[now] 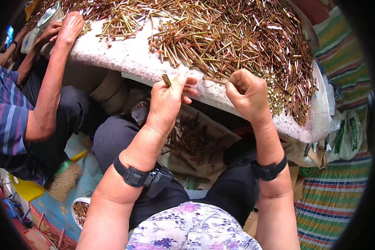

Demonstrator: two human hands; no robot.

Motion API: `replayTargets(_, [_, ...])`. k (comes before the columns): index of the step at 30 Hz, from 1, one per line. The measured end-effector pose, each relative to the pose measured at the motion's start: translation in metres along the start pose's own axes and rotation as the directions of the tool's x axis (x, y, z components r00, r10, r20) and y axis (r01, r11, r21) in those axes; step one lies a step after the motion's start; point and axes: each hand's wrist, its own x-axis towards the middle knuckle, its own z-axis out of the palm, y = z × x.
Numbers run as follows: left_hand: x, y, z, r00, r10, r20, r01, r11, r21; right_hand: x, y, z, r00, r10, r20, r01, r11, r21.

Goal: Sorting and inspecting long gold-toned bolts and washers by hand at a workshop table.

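Note:
My left hand (167, 100) is closed around a few short, brass-coloured metal rods (166, 80), whose ends stick up beside the thumb. Its other fingertips are partly spread to the right. My right hand (250, 93) pinches a single thin, reddish-brown rod (213, 80) between thumb and forefinger. That rod points left toward my left hand, apart from it. Both hands are just over the near edge of a table covered with white fuzzy cloth (129, 54). A wide heap of similar rods (221, 37) spreads across the cloth beyond them.
Another person's hand (72, 27) works at the table on the left. Small pale-gold pieces (275, 100) lie at the heap's near right. More rods (191, 137) rest on a sheet below the table edge. A white bucket (80, 208) stands lower left; a striped sheet (333, 200) lies at right.

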Motion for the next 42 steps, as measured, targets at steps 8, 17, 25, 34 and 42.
replayTargets(8, [-0.011,-0.003,0.011,0.926,-0.145,0.349,0.18,0.981,-0.071,0.026,-0.01,0.019,0.963,0.046,0.265,-0.094,0.981,0.17])
replayTargets(17, [-0.002,-0.002,0.006,0.93,-0.364,0.04,0.35,0.852,-0.389,0.061,-0.018,0.049,0.946,0.241,0.217,-0.027,0.725,-0.688])
replayTargets(25, [0.002,-0.008,0.006,0.882,-0.448,0.147,0.468,0.79,-0.396,0.034,0.004,0.041,0.984,-0.177,-0.032,0.139,0.861,-0.489])
replayTargets(34, [-0.001,-0.01,0.018,0.9,-0.397,0.177,0.435,0.837,-0.332,-0.006,-0.004,0.03,0.954,-0.279,-0.112,0.273,0.96,-0.07])
replayTargets(42, [-0.009,-0.019,0.02,0.945,-0.312,0.097,0.314,0.788,-0.529,-0.014,-0.023,0.034,0.997,-0.062,0.039,0.057,0.992,0.109])
